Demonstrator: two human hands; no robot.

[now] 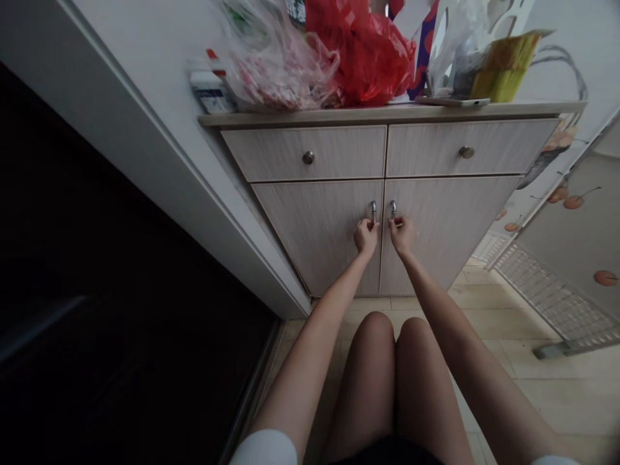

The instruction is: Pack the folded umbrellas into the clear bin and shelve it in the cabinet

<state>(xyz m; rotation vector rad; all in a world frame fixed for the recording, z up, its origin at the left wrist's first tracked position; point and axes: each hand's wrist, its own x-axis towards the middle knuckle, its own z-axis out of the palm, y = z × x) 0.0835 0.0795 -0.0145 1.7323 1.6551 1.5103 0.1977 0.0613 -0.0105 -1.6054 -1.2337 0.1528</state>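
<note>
The person's left hand (365,237) and right hand (402,235) reach forward side by side to a low wooden cabinet (382,206). The left hand's fingers (371,224) are curled and closed in on the lower end of a small metal left handle (373,210) on the left door (314,239). The right hand's fingers (397,221) are bent the same way at the foot of the matching right handle (393,208) on the right door (450,226). Both grips look small and tight, with the fingertips pinching each handle, though the hands hide just how the fingers wrap. The two handles stand upright just either side of the narrow gap between the doors, and both doors are shut.

Above the doors are two drawers, each with a round metal knob. On the countertop (387,114) sit a pink-patterned plastic bag (276,68), a red plastic bag (363,55), a small white box (210,90), a yellow-green packet (504,71) and a phone (453,101). The person's bare knees (375,342) are close below the arms, over a tiled floor (489,316).
</note>
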